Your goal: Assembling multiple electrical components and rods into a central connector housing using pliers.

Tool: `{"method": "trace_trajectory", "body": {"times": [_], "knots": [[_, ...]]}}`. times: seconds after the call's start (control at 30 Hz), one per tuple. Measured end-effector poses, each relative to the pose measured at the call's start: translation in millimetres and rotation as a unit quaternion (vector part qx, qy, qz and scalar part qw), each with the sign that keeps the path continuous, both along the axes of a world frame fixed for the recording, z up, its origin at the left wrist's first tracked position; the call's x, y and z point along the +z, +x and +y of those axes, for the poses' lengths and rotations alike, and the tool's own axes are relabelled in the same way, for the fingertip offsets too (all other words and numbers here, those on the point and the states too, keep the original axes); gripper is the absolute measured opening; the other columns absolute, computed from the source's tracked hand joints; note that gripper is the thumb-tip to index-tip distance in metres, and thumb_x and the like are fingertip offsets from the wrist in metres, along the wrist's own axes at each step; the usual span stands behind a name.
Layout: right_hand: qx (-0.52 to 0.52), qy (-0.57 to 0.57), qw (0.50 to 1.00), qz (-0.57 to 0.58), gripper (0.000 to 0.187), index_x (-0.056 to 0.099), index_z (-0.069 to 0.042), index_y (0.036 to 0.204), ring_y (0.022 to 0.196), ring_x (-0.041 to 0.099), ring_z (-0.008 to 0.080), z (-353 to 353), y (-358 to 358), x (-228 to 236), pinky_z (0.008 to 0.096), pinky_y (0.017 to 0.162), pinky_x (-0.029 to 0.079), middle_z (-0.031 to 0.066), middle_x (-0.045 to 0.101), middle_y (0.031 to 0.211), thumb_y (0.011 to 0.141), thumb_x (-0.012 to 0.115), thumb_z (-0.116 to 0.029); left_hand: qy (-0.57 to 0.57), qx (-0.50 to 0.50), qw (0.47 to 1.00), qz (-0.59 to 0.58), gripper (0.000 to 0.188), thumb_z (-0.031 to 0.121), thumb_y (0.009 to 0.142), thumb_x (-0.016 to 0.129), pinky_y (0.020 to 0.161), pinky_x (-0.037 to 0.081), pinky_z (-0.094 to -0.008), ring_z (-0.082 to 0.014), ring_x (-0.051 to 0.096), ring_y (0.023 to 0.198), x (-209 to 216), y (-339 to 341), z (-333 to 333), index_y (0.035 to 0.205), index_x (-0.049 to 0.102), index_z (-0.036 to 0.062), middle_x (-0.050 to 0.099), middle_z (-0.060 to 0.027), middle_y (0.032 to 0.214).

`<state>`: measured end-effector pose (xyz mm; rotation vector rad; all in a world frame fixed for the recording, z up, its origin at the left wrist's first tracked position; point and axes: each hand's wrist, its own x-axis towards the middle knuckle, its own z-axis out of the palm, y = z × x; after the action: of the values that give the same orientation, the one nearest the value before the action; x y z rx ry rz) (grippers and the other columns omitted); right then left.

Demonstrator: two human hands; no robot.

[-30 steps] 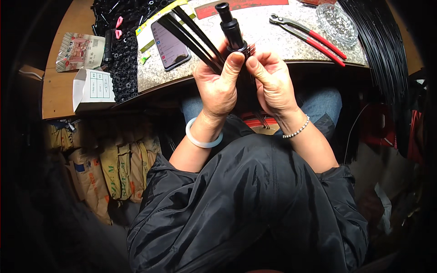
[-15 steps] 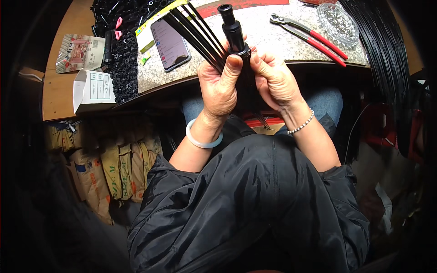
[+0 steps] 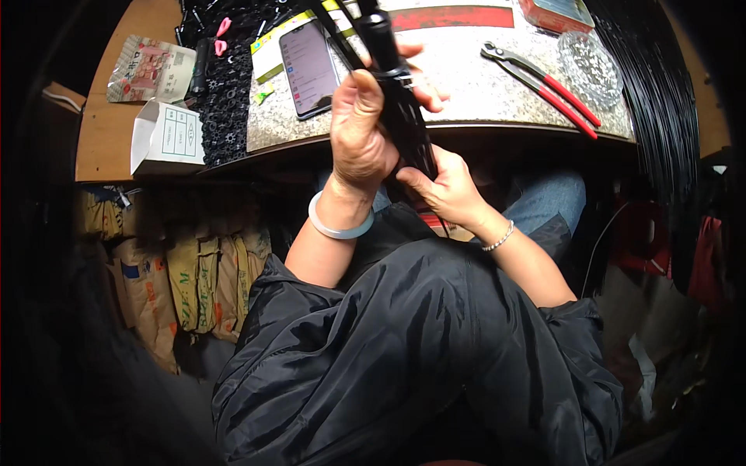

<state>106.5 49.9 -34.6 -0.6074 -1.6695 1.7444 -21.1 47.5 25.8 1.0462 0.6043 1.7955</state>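
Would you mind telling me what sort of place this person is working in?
Probably a small workshop or assembly bench: a mass of small black parts lies at the left, red-handled pliers rest on the speckled worktop, and long thin black strands are gathered at the right.

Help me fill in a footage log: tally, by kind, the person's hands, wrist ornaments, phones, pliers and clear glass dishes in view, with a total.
Hands: 2 (left hand, right hand)
Wrist ornaments: 2 (pale bangle, beaded bracelet)
Phones: 1
Pliers: 1
Clear glass dishes: 1
Total: 7
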Motion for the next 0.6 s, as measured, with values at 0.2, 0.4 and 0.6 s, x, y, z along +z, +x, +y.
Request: {"method": "trace_trajectory", "body": {"times": [0.2, 0.4, 0.6], "knots": [[0.001, 0.085, 0.996, -0.005, 0.031, 0.054, 0.001, 0.107, 0.071, 0.059, 0.0103, 5.0, 3.0, -0.2, 0.0259, 0.068, 0.048, 0.007, 0.063, 0.079, 0.081, 0.067, -0.008, -0.09, -0.048, 0.984, 0.145, 0.031, 0.008, 0.084, 0.06, 0.052, 0.046, -0.0263, -0.0133, 0.051, 0.053, 17.2, -0.1, -13.1, 0.106, 0.054, -0.0118, 0.049, -0.0038, 0.059], [-0.118, 0.194, 0.973, 0.041, 0.064, 0.052, 0.001, 0.113, 0.09, 0.056, 0.0185, 15.2, 11.4, 23.7, 0.032, 0.079, 0.045, 0.0099, 0.058, 0.098, 0.066, 0.078, -0.033, -0.107, 0.133, 0.964, 0.202, 0.02, 0.005, 0.089, 0.055, 0.035, 0.025, -0.0179, -0.0007, 0.037, 0.038, 25.1, 23.3, -16.9, 0.105, 0.061, -0.0061, 0.048, 0.0039, 0.051], [-0.256, 0.479, 0.84, 0.0, 0.073, 0.054, -0.001, 0.114, 0.099, 0.049, 0.0263, 22.6, 17.6, 88.8, 0.0357, 0.085, 0.04, 0.0127, 0.054, 0.111, 0.063, 0.076, -0.048, -0.047, 0.245, 0.942, 0.225, 0.021, 0.0, 0.087, 0.055, 0.038, 0.027, -0.0173, 0.0006, 0.04, 0.043, 18.6, 34.0, -14.6, 0.107, 0.061, -0.0061, 0.051, 0.0053, 0.057]]}}
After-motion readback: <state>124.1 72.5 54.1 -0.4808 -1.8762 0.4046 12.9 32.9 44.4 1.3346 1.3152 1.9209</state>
